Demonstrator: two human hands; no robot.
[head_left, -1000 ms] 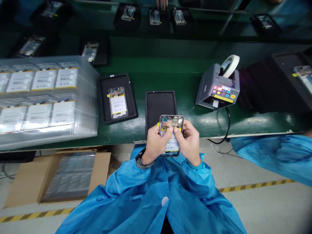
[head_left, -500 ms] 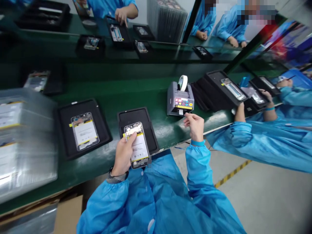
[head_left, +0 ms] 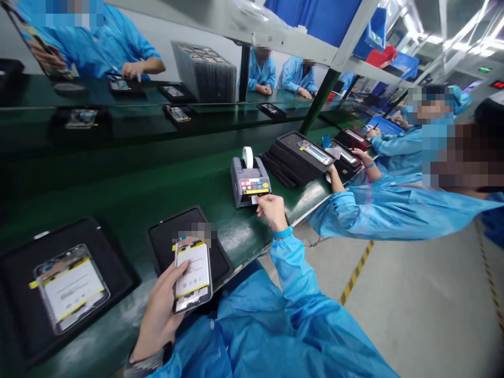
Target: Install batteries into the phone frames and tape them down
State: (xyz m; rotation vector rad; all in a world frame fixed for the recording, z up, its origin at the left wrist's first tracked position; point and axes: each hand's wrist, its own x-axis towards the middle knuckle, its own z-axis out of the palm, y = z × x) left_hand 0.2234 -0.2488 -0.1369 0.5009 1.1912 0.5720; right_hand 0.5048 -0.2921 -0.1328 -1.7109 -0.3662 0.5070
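My left hand (head_left: pixel 163 299) is closed round an opened phone (head_left: pixel 192 270), whose white battery with yellow edges faces up. My thumb lies on the battery's left side. Partly behind the phone, a black foam tray (head_left: pixel 214 247) rests on the green bench. My right hand (head_left: pixel 271 211) pinches the short white strip of tape (head_left: pixel 254 200) at the front outlet of a grey tape dispenser (head_left: pixel 252 178). A white tape roll (head_left: pixel 248 157) stands on top of that dispenser.
Another opened phone (head_left: pixel 73 289) lies in a black tray (head_left: pixel 114 273) at left. Black trays (head_left: pixel 291 139) are stacked beyond the dispenser, next to a co-worker's blue sleeve (head_left: pixel 354 210). Across the bench stands a tall stack of clear trays (head_left: pixel 205 71); co-workers sit behind the raised shelf.
My view has swung up and to the right. My right hand has closed in on the dispenser, its fingertips now at the tape strip. My left hand still holds the phone.
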